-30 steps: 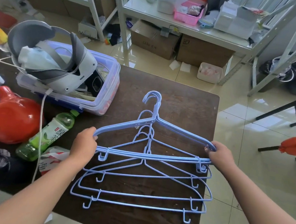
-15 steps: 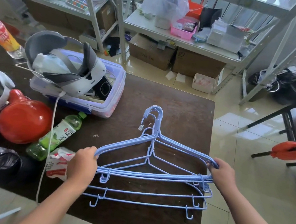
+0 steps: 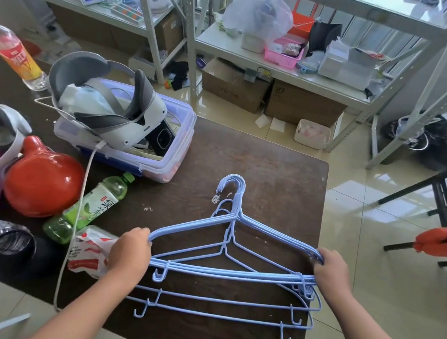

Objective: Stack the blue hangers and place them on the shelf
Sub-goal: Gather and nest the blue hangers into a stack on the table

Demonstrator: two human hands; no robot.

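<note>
Head view of the stacking stage. The blue hangers [image 3: 231, 255] lie on the dark brown surface [image 3: 278, 173], near its right edge, with their hooks gathered into one close bundle pointing away from the person. The left hand [image 3: 131, 254] grips the left shoulder end of the upper hangers, its fingers [image 3: 143, 236] curled closed around the wire; the right hand [image 3: 330, 274] grips the right shoulder end in the same manner, fingers wrapped shut over the bundle.

Progress, as judged from the layout: the hooks are aligned and several bottom bars run together between the two hands, so the upper part of the stack appears squared up. Two lower bars lie apart, toward the person, offset from the rest and outside the grip; these hangers are probably not yet drawn level with the others, though the thin overlapping wires make the exact count hard to read. Alignment is therefore partly done.

What is left: bringing the trailing hangers flush, lifting the stack as one, and carrying it to the shelf [image 3: 286, 72], which stands beyond the far edge of the surface, well apart from the hangers, and already carries a pink basket [image 3: 283, 55] and a plastic bag [image 3: 259, 9]. No hanger rests on the shelf.
</note>
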